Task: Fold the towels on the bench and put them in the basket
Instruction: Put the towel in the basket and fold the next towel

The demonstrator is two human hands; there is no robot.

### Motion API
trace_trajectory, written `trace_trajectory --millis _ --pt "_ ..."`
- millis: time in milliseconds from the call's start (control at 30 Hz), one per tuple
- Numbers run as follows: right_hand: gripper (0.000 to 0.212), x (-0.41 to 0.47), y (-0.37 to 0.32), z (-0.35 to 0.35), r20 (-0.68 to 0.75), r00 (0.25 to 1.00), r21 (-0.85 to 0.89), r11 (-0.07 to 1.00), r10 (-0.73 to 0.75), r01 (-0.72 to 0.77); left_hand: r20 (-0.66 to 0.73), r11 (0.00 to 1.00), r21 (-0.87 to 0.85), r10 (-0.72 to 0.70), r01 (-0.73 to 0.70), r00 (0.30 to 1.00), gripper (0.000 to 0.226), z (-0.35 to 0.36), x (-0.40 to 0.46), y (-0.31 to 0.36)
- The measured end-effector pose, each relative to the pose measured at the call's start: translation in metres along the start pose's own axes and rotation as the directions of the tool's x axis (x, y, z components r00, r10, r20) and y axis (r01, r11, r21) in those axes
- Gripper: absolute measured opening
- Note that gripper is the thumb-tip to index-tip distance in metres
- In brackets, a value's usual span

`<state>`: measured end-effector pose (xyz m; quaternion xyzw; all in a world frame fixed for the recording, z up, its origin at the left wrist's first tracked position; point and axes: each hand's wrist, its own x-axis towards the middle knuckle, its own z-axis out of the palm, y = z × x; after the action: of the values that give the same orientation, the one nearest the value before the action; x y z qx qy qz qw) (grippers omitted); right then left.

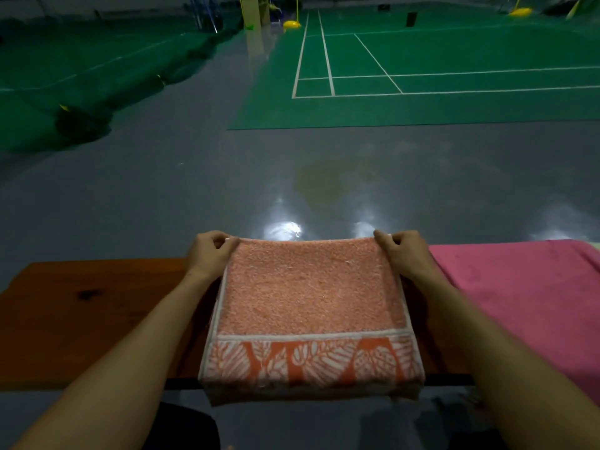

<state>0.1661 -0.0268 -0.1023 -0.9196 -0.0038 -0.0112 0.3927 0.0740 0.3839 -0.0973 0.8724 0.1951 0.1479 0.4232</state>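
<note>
An orange towel (310, 297) with a white leaf-pattern border lies folded across the brown wooden bench (97, 316), its near edge hanging over the bench's front. My left hand (209, 253) pinches the towel's far left corner. My right hand (401, 251) pinches the far right corner. A pink towel (519, 293) is spread flat on the bench to the right. No basket is in view.
Beyond the bench lies a shiny grey floor (292, 177) with light reflections. Farther off is a green badminton court (422, 76) with white lines. Yellow net-post bases (291, 25) stand at the back.
</note>
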Motion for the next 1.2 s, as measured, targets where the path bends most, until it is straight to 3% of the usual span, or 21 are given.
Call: trace_trajectory --millis 133,233,300,467,667,800,900,1067,1133,1200 --pt "0.052 0.001 -0.007 0.006 -0.053 0.998 -0.114 0.993 -0.023 0.017 -0.031 0.999 0.042 -0.01 0.012 0.999 0.011 0.013 0.012 -0.002" --pt "0.032 -0.002 -0.01 0.006 -0.081 0.995 -0.096 0.994 -0.065 0.057 -0.088 0.996 0.082 0.023 -0.015 0.996 0.006 0.009 0.004 0.01" --pt "0.034 -0.009 -0.009 0.004 -0.096 0.989 -0.114 0.989 -0.11 0.099 -0.112 0.992 0.112 0.069 -0.057 0.991 0.006 0.003 -0.004 0.018" --pt "0.031 -0.057 -0.024 -0.004 -0.011 0.976 -0.162 0.964 -0.216 0.211 0.021 0.965 0.159 0.208 -0.209 0.978 0.007 -0.011 -0.046 0.045" --pt "0.047 -0.154 -0.065 0.012 0.318 0.908 -0.322 0.87 -0.273 0.374 0.292 0.915 0.251 0.241 -0.317 0.926 0.029 0.006 -0.13 0.061" --pt "0.061 -0.191 -0.059 0.039 0.436 0.863 -0.434 0.78 -0.256 0.451 0.416 0.783 0.455 0.234 -0.424 0.879 0.056 0.031 -0.166 0.041" --pt "0.075 -0.194 -0.048 0.047 0.438 0.864 -0.476 0.751 -0.248 0.457 0.426 0.73 0.555 0.162 -0.398 0.89 0.076 0.039 -0.172 0.022" --pt "0.1 -0.186 -0.034 0.045 0.388 0.881 -0.502 0.74 -0.271 0.448 0.399 0.708 0.576 0.192 -0.408 0.897 0.09 0.042 -0.175 0.009" --pt "0.102 -0.185 -0.032 0.042 0.362 0.902 -0.512 0.758 -0.236 0.404 0.385 0.724 0.568 0.187 -0.391 0.904 0.088 0.041 -0.176 0.009" --pt "0.09 -0.185 -0.029 0.032 0.307 0.932 -0.52 0.787 -0.19 0.332 0.382 0.736 0.559 0.182 -0.383 0.906 0.091 0.039 -0.177 0.01"
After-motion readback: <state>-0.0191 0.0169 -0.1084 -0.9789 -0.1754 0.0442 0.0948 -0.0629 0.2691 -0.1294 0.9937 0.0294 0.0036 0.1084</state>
